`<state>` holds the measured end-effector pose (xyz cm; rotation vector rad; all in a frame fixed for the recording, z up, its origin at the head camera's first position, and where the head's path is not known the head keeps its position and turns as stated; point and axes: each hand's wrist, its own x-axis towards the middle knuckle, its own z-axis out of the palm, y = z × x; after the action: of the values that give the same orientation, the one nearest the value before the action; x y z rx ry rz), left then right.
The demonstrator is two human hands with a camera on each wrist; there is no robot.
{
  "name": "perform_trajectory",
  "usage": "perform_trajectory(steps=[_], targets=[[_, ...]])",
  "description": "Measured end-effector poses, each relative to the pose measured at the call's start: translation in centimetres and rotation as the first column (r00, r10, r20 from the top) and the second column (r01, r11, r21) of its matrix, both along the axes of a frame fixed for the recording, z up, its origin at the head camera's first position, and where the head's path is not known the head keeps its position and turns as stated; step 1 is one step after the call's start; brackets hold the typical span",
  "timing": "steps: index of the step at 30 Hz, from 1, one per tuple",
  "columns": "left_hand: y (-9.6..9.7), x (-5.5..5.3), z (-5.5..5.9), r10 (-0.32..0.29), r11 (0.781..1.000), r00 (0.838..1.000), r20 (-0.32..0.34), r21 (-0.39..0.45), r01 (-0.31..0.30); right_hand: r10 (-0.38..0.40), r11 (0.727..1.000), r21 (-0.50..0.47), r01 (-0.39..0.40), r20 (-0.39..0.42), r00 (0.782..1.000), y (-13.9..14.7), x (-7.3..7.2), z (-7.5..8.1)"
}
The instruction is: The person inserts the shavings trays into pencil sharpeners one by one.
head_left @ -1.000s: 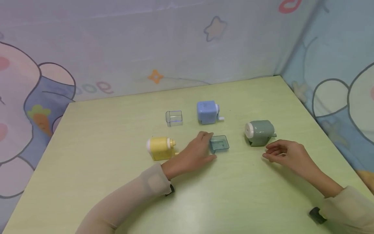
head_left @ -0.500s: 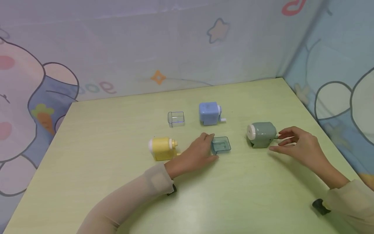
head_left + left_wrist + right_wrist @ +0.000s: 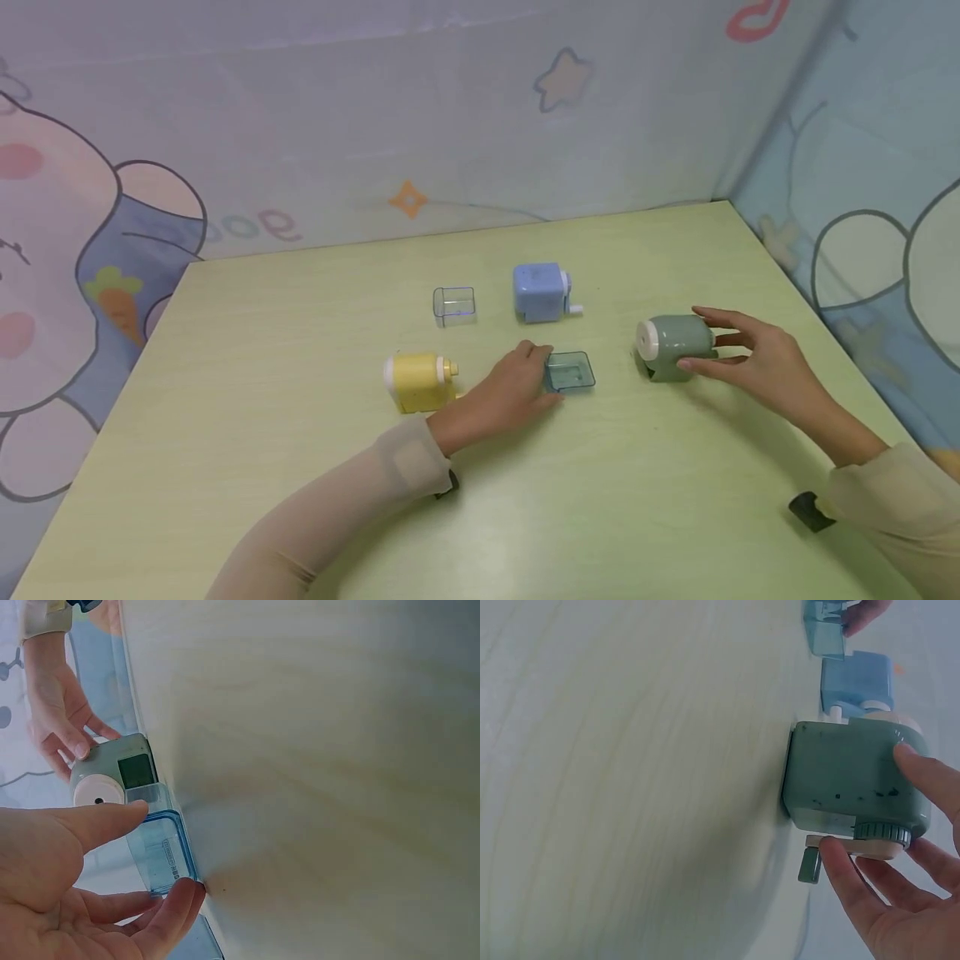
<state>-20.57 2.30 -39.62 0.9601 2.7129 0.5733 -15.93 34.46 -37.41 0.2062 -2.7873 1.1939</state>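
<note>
My left hand [image 3: 504, 398] grips a see-through blue-green shavings drawer [image 3: 572, 371] by its left end, thumb on the near side and fingers on the far side. My right hand [image 3: 757, 367] holds a dark green crank pencil sharpener [image 3: 678, 337] from its crank end, thumb against the near side. In the right wrist view, fingers lie by the sharpener's crank handle [image 3: 809, 865]. A dark square opening [image 3: 136, 771] shows in the sharpener's body in the left wrist view. Its white round front faces left, toward the drawer.
A yellow pencil sharpener [image 3: 418, 382] stands close by the left wrist. Farther back are a blue pencil sharpener [image 3: 538, 292] with a white crank and a clear drawer [image 3: 454, 307]. The pale table [image 3: 300, 333] meets a printed cloth backdrop behind and at right.
My right hand has moved from beside the green sharpener's near right corner, past its crank end, and now has hold of it. The left hand has stayed at the blue-green drawer.
</note>
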Motion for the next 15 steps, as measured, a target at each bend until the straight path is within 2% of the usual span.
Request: perform_trajectory(steps=[15], targets=[[0.36,-0.50,-0.03,0.010,0.999,1.000,0.010,0.035,-0.011,0.015,0.999,0.047,-0.014,-0.017,1.000,0.00,-0.27,-0.04]])
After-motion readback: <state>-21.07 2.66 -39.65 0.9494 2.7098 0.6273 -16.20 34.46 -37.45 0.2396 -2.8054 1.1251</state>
